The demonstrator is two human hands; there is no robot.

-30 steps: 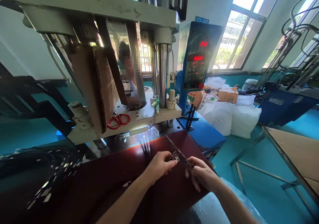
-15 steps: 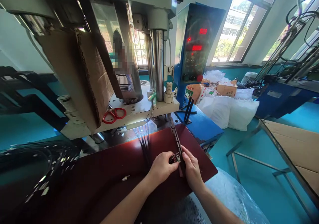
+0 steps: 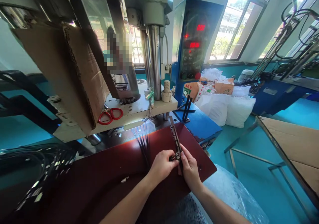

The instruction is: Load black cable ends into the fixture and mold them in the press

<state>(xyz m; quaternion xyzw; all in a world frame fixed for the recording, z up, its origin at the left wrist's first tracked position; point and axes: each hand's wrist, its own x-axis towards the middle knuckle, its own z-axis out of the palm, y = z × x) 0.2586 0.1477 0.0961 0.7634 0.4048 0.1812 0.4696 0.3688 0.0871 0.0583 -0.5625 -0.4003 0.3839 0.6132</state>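
The long slotted bar (image 3: pixel 175 136) lies on the dark red table (image 3: pixel 104 170) in the head view, its far end pointing to 12 o'clock toward the press base (image 3: pixel 139 112), its near end between your hands. Your right hand (image 3: pixel 189 167) lies along the bar's near end, fingers curled down on it, closed enough to pin it rather than lift it. Your left hand (image 3: pixel 161 166), at 9 o'clock of the right one, pinches a small metal connector (image 3: pixel 174 157) between thumb and forefinger, right against the bar's left edge; whether the connector is already seated in a slot is too small to tell.

A bundle of thin black cables (image 3: pixel 144 141) runs from under the press toward your left hand. I judge the loading barely begun: the slots farther up the bar look bare, though they are dim.

At 10 o'clock, red scissors (image 3: pixel 110 114) rest on the press base. At 1 o'clock stands the blue control box (image 3: pixel 194 41), its red digits lit.
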